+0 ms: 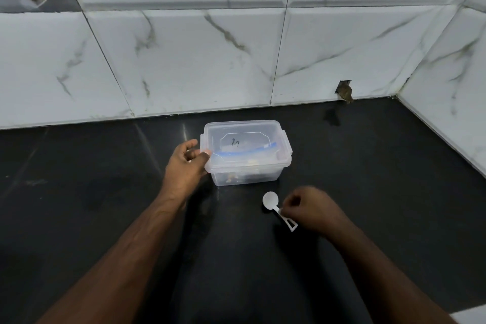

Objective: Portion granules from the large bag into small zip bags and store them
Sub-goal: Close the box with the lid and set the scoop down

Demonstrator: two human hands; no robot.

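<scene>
Left hand (187, 160) on box (246, 151), right hand (313, 208) pinching scoop (276, 208)

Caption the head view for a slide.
Left hand grips lidded clear plastic box; right hand pinches white plastic scoop.

Both forearms bare, no sleeves, rings or watch.

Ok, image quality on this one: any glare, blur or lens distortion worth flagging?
Head view: a thin glare streak on the black counter left of the clear box; right hand at the white scoop looks slightly motion-blurred; left hand sharper; wide-angle bending shows in the wall tile lines; lighting even, shadows soft.
</scene>
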